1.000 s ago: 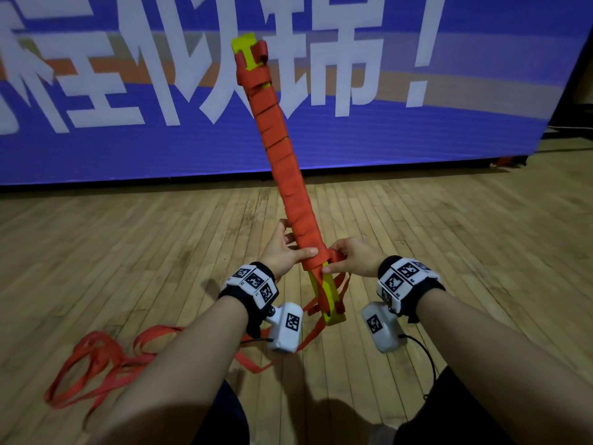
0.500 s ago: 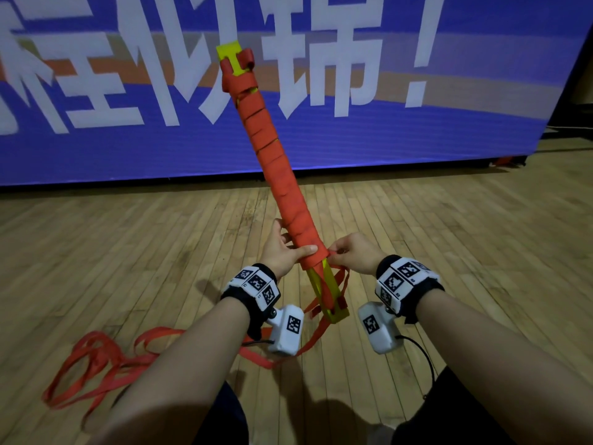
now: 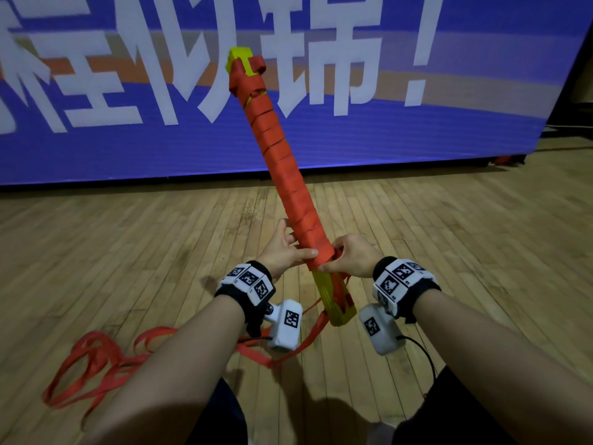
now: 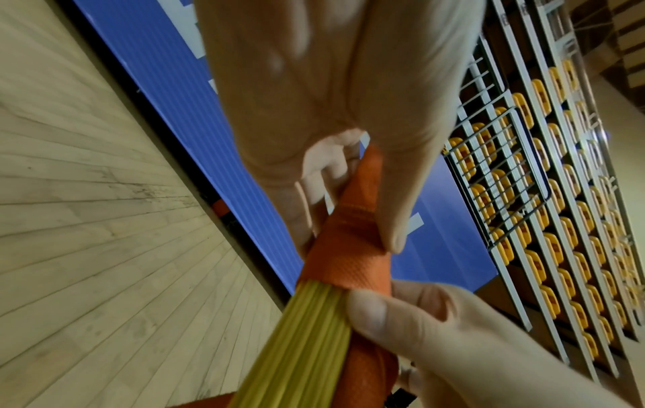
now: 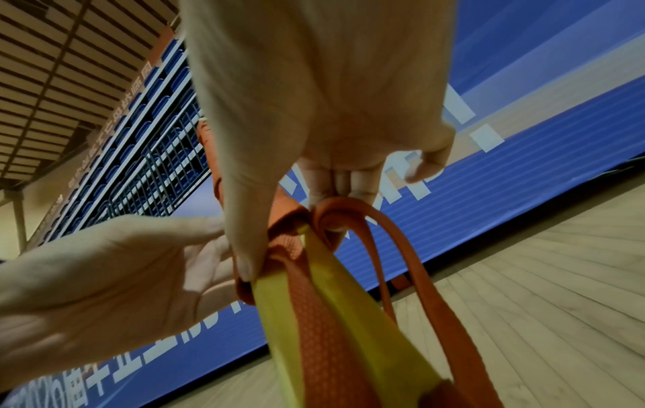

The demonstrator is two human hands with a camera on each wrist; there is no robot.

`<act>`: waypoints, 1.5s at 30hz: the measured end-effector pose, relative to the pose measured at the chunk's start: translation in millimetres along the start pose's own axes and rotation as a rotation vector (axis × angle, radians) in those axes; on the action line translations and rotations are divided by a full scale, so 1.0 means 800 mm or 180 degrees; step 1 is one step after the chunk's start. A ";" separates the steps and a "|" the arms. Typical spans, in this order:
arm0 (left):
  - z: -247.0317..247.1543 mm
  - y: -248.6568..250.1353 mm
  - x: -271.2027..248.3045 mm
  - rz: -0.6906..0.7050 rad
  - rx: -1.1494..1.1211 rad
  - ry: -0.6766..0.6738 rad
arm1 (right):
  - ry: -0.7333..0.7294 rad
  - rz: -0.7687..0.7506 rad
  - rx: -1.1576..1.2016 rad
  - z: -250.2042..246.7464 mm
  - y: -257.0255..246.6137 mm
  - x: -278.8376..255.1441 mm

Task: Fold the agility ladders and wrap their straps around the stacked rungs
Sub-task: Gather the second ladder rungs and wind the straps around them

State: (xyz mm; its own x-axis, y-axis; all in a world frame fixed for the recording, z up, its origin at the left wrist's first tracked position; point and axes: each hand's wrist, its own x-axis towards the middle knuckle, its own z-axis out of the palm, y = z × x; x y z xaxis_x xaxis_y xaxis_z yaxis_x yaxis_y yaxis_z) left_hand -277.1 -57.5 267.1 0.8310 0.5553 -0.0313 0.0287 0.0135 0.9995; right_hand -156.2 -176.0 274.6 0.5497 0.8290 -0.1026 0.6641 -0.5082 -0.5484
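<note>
The stack of yellow rungs (image 3: 335,303) tilts up and away from me, most of its length bound in orange strap wrap (image 3: 282,162). My left hand (image 3: 288,248) grips the lower end of the wrap, thumb across the strap (image 4: 349,248). My right hand (image 3: 346,256) pinches the free strap (image 5: 349,212) against the right side of the bundle, just above the bare yellow rungs (image 5: 279,317). The unwound strap (image 3: 96,364) trails from the bundle down to the floor at lower left.
A wooden plank floor (image 3: 465,252) spreads all around. A large blue banner with white characters (image 3: 353,139) stands behind the bundle. Tiered seats behind railings (image 4: 558,193) rise to one side. My knees are at the bottom edge.
The top of the bundle swayed a little left, then came back right. Both hands stayed at the lower end of the wrap.
</note>
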 end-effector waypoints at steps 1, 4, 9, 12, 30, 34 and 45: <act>-0.001 0.000 0.000 -0.0018 -0.0002 -0.0061 | -0.0057 0.0001 0.0117 -0.002 0.002 0.001; -0.003 -0.001 0.001 -0.0011 0.0010 -0.0073 | -0.0163 -0.0021 0.0264 -0.004 0.004 -0.001; -0.001 -0.004 0.004 0.0007 -0.0067 0.0068 | -0.0234 -0.0150 0.0432 -0.007 0.005 -0.007; -0.002 -0.006 0.004 -0.0007 0.0070 0.0041 | -0.0339 -0.0248 0.0598 -0.011 0.004 -0.010; 0.010 -0.007 0.005 0.0197 -0.0098 0.0529 | -0.0149 -0.0138 0.0470 -0.005 0.011 0.002; 0.009 -0.004 0.006 0.0134 -0.0177 0.0424 | -0.0057 -0.0151 0.0467 -0.003 0.012 0.004; 0.000 0.000 0.000 0.0054 -0.0087 -0.0130 | -0.0150 -0.0271 0.0528 -0.005 0.010 -0.003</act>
State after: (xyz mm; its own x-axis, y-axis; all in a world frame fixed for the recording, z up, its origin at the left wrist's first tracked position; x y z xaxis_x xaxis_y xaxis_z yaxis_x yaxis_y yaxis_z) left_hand -277.2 -57.7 266.9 0.8533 0.5213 -0.0139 -0.0004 0.0272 0.9996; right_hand -150.2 -182.5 273.8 0.4682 0.8794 -0.0867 0.6124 -0.3936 -0.6856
